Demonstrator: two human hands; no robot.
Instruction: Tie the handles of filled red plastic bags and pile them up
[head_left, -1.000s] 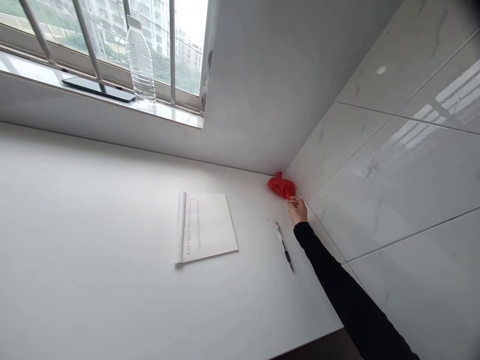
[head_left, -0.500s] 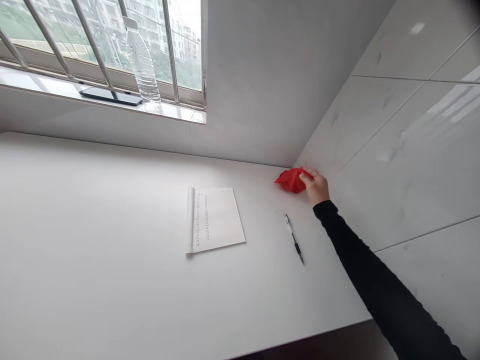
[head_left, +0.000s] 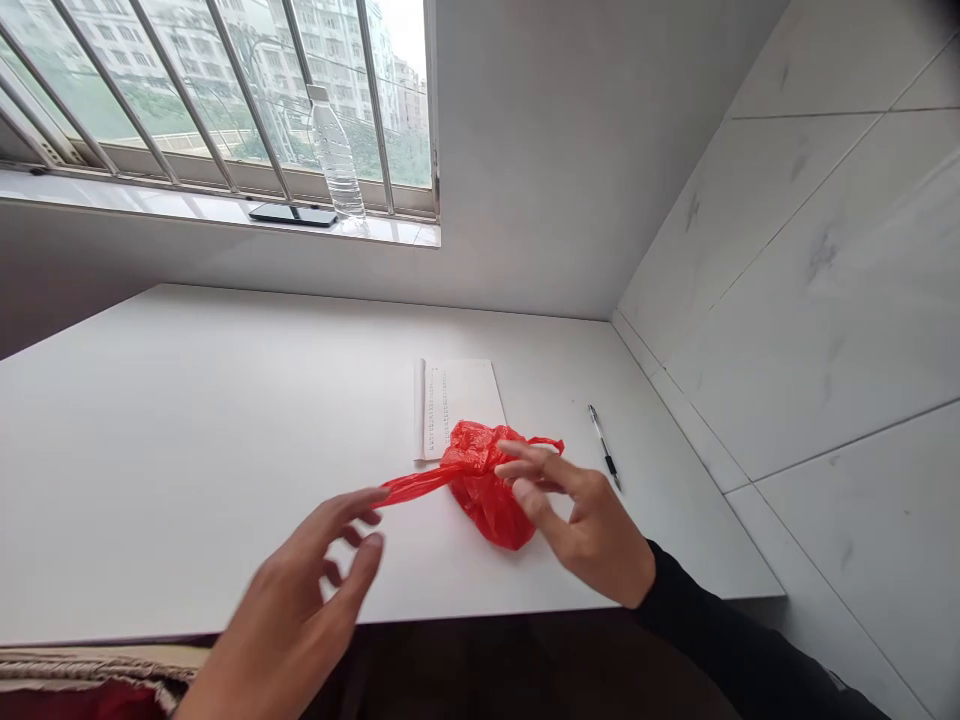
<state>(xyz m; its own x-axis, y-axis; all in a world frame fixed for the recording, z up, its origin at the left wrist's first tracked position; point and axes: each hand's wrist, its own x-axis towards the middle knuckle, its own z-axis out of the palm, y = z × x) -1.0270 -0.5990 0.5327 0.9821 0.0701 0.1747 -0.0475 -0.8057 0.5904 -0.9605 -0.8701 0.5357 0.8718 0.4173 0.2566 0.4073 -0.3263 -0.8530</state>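
A red plastic bag (head_left: pixel 491 505), tied in a knot on top, lies near the table's front edge and covers the lower part of the notepad (head_left: pixel 469 385). One twisted bag handle stretches left to the fingertips of my left hand (head_left: pixel 311 565), whose thumb and fingers are apart. Over the bag's right side hovers my right hand (head_left: pixel 589 520), slightly blurred, its fingers spread and its thumb near the plastic. Whether its fingertips touch the bag I cannot tell. A short handle end sticks out behind my right hand.
To the right of the bag lies a pen (head_left: pixel 604 448) on the white table (head_left: pixel 225 430). On the windowsill are a clear bottle (head_left: pixel 337 160) and a dark phone (head_left: pixel 292 215). Tiled wall (head_left: pixel 825 330) bounds the right side. Cardboard (head_left: pixel 97 665) shows below the table at left.
The red bag has come from the far right corner to the front of the notepad. My right hand has moved with it and loosened; my left hand has entered. The view has shifted.
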